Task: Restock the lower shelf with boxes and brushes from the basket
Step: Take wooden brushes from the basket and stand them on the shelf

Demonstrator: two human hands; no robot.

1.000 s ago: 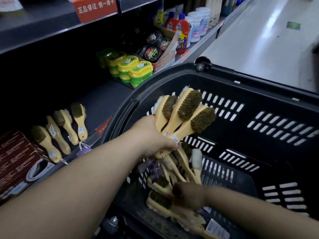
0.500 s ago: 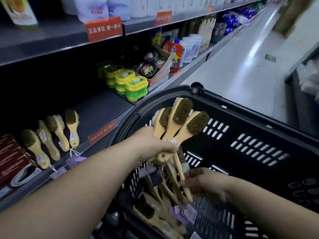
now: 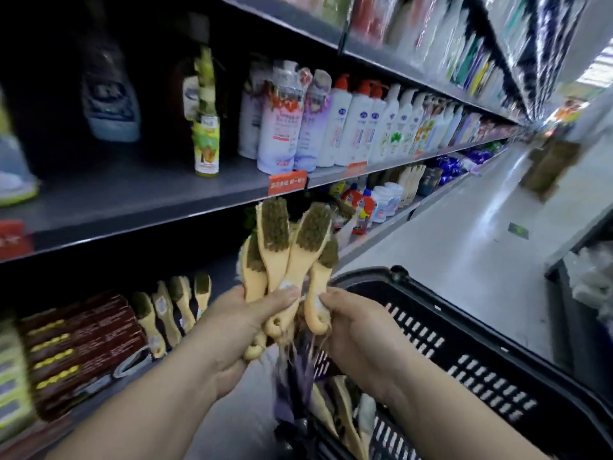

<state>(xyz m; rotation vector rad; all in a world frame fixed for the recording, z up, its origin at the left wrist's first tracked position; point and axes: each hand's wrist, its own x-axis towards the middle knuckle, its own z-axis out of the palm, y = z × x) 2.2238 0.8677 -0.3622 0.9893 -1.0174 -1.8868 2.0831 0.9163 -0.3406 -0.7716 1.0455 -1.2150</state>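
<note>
Shop aisle, pale floor [image 3: 464, 247] running off to the right, shelving along the left w/ motion blur over much of it. Middle shelf [image 3: 149, 194] carries bottles [image 3: 351, 127] and refill pouches. Below it, lower shelf [image 3: 224, 277] has dark red boxes [image 3: 79, 343] at left and, just beside them, a row of shelf brushes [image 3: 172, 310], bristle heads to the back, handles twd the front edge. Black basket [image 3: 497, 386] sits low right, w/ more basket brushes [image 3: 341, 413] inside. Above its near-left corner, left hand [image 3: 242, 327] grips a bunch of brushes [image 3: 282, 250] by the handles, thumb across the front, bristle heads up. Right hand [image 3: 358, 330] is on the same bunch, fingers curled round the handle of the rightmost brush. Purple tags [image 3: 295, 370] dangle on strings under the handles, btwn both hands.
</note>
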